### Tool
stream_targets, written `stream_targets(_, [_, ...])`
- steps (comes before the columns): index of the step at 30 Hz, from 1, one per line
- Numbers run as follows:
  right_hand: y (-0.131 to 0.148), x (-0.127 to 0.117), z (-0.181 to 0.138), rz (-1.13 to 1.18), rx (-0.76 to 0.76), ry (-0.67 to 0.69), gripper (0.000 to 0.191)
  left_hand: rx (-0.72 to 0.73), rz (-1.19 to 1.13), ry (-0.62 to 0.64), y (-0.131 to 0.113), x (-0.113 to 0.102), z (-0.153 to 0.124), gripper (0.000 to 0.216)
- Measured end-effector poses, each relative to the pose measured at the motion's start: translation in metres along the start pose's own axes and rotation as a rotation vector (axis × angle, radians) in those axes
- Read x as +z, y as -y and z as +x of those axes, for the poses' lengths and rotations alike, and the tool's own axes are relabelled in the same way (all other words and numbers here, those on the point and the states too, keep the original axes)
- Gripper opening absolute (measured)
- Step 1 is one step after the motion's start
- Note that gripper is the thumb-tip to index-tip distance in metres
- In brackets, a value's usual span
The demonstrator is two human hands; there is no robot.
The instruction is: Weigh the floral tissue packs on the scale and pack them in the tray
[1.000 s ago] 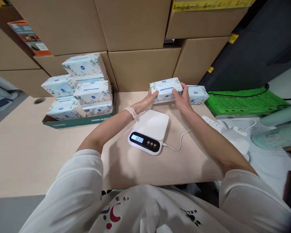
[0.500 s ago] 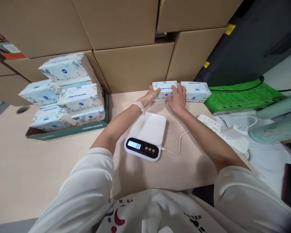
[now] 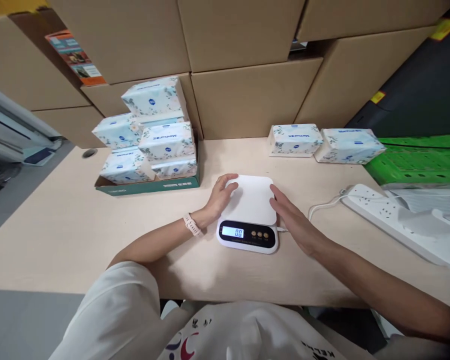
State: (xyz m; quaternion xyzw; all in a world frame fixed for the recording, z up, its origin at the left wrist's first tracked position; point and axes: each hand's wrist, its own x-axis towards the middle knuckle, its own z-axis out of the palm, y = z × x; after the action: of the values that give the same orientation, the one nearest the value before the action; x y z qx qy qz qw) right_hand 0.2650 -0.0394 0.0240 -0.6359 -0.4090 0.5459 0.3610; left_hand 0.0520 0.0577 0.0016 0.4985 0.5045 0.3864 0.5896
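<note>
A white digital scale (image 3: pixel 252 202) sits on the beige table (image 3: pixel 60 230), its display reading 0.0 and its platform bare. My left hand (image 3: pixel 220 195) rests against the scale's left edge, fingers stretched and holding nothing. My right hand (image 3: pixel 292 220) lies flat beside the scale's right edge, fingers extended, also holding nothing. Two tissue packs (image 3: pixel 294 139) (image 3: pixel 348 145) lie side by side at the back of the table against the cardboard boxes.
A green-edged tray (image 3: pixel 150 186) at the back left holds several stacked tissue packs (image 3: pixel 167 142). Large cardboard boxes (image 3: pixel 247 95) wall the back. A white power strip (image 3: pixel 382 212) and a green crate (image 3: pixel 420 160) are on the right. The scale's cable (image 3: pixel 322 206) runs right.
Both hands set the tissue pack down beside the other one at the back, let go, and drew back to the scale's sides. The display fell from 103.3 to 0.0.
</note>
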Motion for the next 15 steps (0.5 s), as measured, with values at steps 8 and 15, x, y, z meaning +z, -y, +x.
stream_targets(8, [0.061, 0.026, 0.067, -0.177, -0.385, 0.055, 0.079, 0.646, 0.109, -0.45, -0.049, -0.074, -0.034, 0.046])
stream_targets(15, [0.161, 0.146, 0.143, -0.07, -0.443, 0.337, 0.093, 0.295, -0.145, -0.657, -0.1, -0.152, 0.016, 0.077])
